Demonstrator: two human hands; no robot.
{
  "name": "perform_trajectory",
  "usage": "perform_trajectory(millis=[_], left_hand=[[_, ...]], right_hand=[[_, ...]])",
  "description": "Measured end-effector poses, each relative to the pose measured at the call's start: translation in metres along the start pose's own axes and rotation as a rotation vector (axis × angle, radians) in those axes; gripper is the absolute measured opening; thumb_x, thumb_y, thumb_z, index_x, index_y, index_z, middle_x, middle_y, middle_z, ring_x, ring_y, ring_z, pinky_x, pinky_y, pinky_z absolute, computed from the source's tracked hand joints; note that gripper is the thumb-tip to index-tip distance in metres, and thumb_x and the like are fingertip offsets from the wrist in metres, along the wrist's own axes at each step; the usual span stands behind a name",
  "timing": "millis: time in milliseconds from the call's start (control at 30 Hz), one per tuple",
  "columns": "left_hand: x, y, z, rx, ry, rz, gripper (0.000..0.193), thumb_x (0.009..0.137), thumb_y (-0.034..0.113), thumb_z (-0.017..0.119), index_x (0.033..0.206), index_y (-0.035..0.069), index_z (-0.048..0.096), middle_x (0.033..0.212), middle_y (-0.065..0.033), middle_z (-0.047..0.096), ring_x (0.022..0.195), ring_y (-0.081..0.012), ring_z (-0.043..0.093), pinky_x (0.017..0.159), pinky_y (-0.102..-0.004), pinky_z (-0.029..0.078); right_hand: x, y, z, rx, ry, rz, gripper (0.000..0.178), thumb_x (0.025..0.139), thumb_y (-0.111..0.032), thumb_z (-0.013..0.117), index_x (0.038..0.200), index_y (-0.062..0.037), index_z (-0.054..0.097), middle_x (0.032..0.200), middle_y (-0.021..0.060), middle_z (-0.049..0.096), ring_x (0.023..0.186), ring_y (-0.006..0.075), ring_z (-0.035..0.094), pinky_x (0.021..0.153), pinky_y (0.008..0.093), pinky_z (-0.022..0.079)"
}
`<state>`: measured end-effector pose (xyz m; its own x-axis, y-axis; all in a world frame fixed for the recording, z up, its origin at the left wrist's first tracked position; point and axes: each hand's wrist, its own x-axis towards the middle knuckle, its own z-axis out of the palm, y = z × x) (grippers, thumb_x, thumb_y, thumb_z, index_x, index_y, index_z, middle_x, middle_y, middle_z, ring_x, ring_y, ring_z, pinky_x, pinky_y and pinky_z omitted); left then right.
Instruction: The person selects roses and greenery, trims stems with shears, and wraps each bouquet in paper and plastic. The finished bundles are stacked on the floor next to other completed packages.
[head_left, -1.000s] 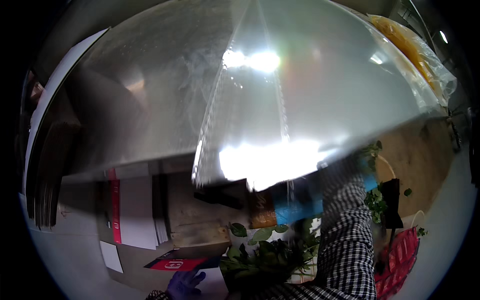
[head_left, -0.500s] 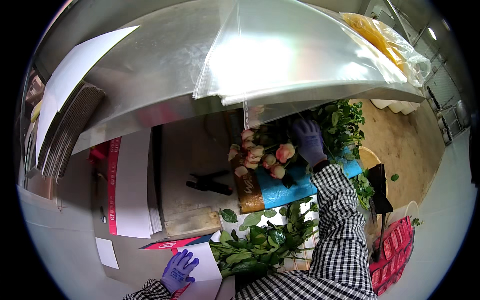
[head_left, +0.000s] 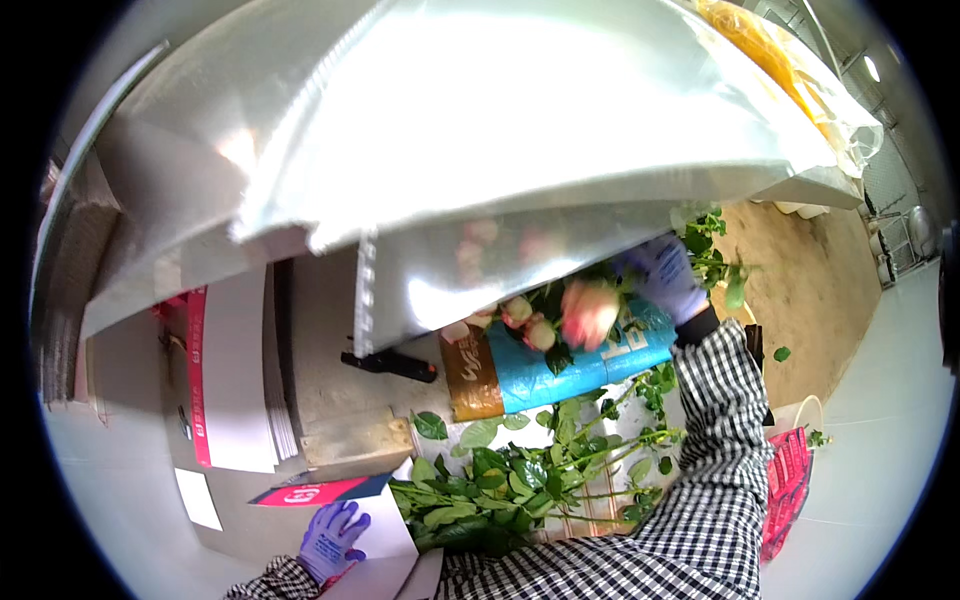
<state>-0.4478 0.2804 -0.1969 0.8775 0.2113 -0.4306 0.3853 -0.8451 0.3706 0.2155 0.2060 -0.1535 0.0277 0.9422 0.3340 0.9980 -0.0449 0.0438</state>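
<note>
My right hand [head_left: 665,275], in a light purple glove, is over the far part of the bench, closed around the stem of a pink rose [head_left: 590,312]. The rose's head is blurred, and clear film partly covers the fingers. Beside it, other pale pink roses [head_left: 525,322] lie on a blue and brown wrapped package [head_left: 560,370]. My left hand [head_left: 332,540], gloved in purple with fingers spread, rests on a white and red cardboard wrap [head_left: 385,535] at the lower left. Leafy stems [head_left: 510,490] stretch to the right from that wrap.
Clear plastic sleeves [head_left: 520,130] overhang the metal shelf [head_left: 190,170] above the bench. Black pruning shears [head_left: 400,364] and a wooden block [head_left: 355,440] lie left of the package. White cardboard sheets [head_left: 238,370] stand farther left. A red printed bag [head_left: 787,490] hangs at the right.
The view has shifted, and the plastic sleeves cover more of the roses. My right hand has moved right, with one rose following it. My left hand stays on the wrap.
</note>
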Motion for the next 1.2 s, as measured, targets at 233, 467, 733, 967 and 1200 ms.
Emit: perform_trajectory(millis=[233, 467, 733, 967, 1200], left_hand=[[0.008, -0.007, -0.003, 0.063, -0.013, 0.047, 0.077, 0.065, 0.041, 0.075, 0.133, 0.014, 0.05, 0.138, -0.0148, 0.045, 0.132, -0.0345, 0.036, 0.112, -0.0499, 0.027], [0.001, -0.011, -0.003, 0.078, 0.046, 0.089, 0.082, 0.065, 0.042, 0.075, 0.136, 0.014, 0.046, 0.14, -0.0131, 0.043, 0.136, -0.0327, 0.033, 0.113, -0.0477, 0.026], [-0.02, -0.026, 0.019, 0.024, 0.111, 0.113, 0.085, 0.067, 0.041, 0.077, 0.139, 0.012, 0.043, 0.143, -0.016, 0.039, 0.138, -0.0344, 0.03, 0.113, -0.0485, 0.025], [-0.016, -0.044, 0.024, -0.149, 0.344, 0.341, 0.057, 0.073, 0.029, 0.073, 0.12, 0.006, 0.05, 0.119, -0.0138, 0.054, 0.115, -0.0303, 0.049, 0.1, -0.0454, 0.037], [-0.004, -0.059, 0.045, -0.405, 0.29, 0.377, 0.037, 0.07, 0.018, 0.071, 0.101, 0.009, 0.052, 0.093, -0.0068, 0.056, 0.086, -0.0221, 0.055, 0.083, -0.0336, 0.044]], right_hand=[[-0.067, -0.028, 0.091, -0.235, -0.756, 0.098, 0.058, 0.086, -0.015, 0.055, 0.142, -0.0227, 0.039, 0.146, 0.0091, 0.036, 0.113, 0.0299, 0.053, 0.102, 0.0451, 0.038], [-0.049, -0.038, 0.09, -0.211, -0.814, 0.24, 0.045, 0.086, -0.018, 0.057, 0.13, -0.0177, 0.051, 0.126, 0.0114, 0.054, 0.113, 0.0277, 0.055, 0.093, 0.0432, 0.044], [-0.035, -0.268, -0.166, 0.084, -0.472, 0.179, 0.027, 0.072, -0.017, 0.072, 0.098, -0.0146, 0.066, 0.082, 0.0084, 0.062, 0.071, 0.0291, 0.063, 0.064, 0.0391, 0.05], [-0.082, -0.455, -0.044, 0.488, -0.637, 0.104, 0.044, 0.086, -0.043, 0.06, 0.119, -0.0147, 0.052, 0.1, 0.0108, 0.059, 0.079, 0.0265, 0.064, 0.067, 0.0395, 0.05], [-0.034, -0.463, -0.03, 0.255, -0.555, 0.182, 0.057, 0.083, -0.04, 0.063, 0.13, -0.0113, 0.046, 0.105, 0.0117, 0.058, 0.098, 0.0273, 0.059, 0.085, 0.0413, 0.044]])
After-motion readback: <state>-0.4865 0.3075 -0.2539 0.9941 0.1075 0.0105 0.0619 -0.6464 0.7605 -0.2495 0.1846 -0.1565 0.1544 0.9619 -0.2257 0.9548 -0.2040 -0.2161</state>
